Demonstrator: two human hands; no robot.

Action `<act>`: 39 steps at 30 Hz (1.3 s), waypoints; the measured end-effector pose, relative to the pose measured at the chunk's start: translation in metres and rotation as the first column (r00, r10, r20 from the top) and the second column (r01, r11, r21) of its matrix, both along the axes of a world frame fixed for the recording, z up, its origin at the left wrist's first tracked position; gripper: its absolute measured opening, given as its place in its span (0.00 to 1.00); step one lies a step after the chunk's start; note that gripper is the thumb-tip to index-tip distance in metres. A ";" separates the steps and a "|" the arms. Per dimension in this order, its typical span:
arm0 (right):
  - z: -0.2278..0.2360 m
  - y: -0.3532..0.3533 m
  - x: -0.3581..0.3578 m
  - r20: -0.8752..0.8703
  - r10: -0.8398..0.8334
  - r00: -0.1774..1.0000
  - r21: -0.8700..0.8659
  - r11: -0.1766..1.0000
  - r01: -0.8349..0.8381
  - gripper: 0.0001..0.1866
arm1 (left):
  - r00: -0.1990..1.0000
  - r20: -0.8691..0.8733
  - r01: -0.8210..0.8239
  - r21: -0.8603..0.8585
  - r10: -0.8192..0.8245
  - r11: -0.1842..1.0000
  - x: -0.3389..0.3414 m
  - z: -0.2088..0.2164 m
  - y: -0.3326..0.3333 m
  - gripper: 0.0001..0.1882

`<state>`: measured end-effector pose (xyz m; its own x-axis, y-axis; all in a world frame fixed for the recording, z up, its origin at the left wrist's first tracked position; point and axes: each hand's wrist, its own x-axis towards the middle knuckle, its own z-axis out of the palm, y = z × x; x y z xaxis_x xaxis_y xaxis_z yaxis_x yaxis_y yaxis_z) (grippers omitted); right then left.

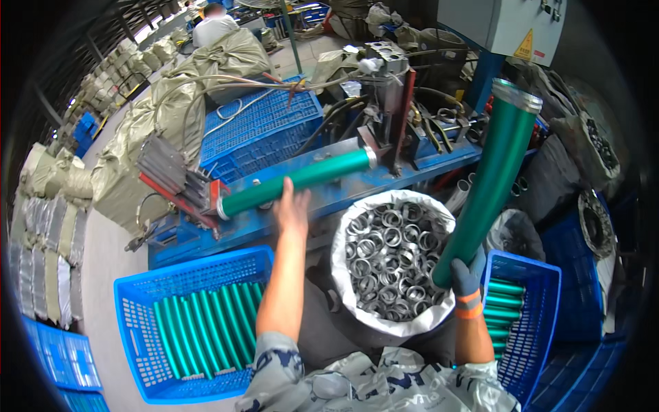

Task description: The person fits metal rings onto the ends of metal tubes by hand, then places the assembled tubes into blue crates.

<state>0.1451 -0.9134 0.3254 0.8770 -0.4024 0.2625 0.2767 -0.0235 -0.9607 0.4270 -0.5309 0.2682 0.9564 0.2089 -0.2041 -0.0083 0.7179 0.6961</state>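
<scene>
A green metal tube (302,180) with silver rings at both ends lies slantwise across the blue machine bench, between its two end fixtures. My bare left hand (292,209) is at the near side of this tube, one finger stretched over it and the others slightly blurred. My right hand (468,276), in a dark glove with an orange cuff, is closed round the lower end of a second green tube (491,172). That tube stands tilted up to the right, with a silver ring (516,96) at its top. Beside it is a white sack (340,264) full of loose metal rings (392,237).
Green tubes fill part of a blue crate (127,329) on the left; more lie in a blue crate (552,295) on the right. Behind the bench are a blue crate stack (264,123), bulging sacks (226,58) and hoses. A grey control box (504,27) hangs upper right.
</scene>
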 end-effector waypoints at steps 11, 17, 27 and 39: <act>-0.024 -0.019 -0.070 -0.135 -0.014 0.991 0.145 0.989 0.034 0.56 | 0.960 -0.275 -0.013 0.111 0.043 0.994 0.092 -0.047 0.002 0.46; -0.020 -0.004 -0.070 -0.106 0.010 0.994 0.255 0.967 0.017 0.47 | 0.958 -0.283 0.015 0.203 0.044 0.979 0.091 -0.042 0.009 0.48; -0.038 -0.022 -0.098 -0.154 -0.086 0.984 0.205 0.972 0.116 0.41 | 0.954 -0.299 0.077 0.251 0.002 0.965 0.078 -0.035 0.034 0.46; -0.142 -0.224 -0.349 -0.432 -0.828 0.357 -0.385 0.527 0.758 0.33 | 0.884 -0.363 0.334 0.050 -0.295 0.941 0.127 -0.082 0.098 0.60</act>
<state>-0.2036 -1.1377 0.1835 0.1515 -0.9884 -0.0098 -0.4441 -0.0593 -0.8940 0.5541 -0.4325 0.1866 0.8484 -0.0515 -0.5269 0.4604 0.5630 0.6863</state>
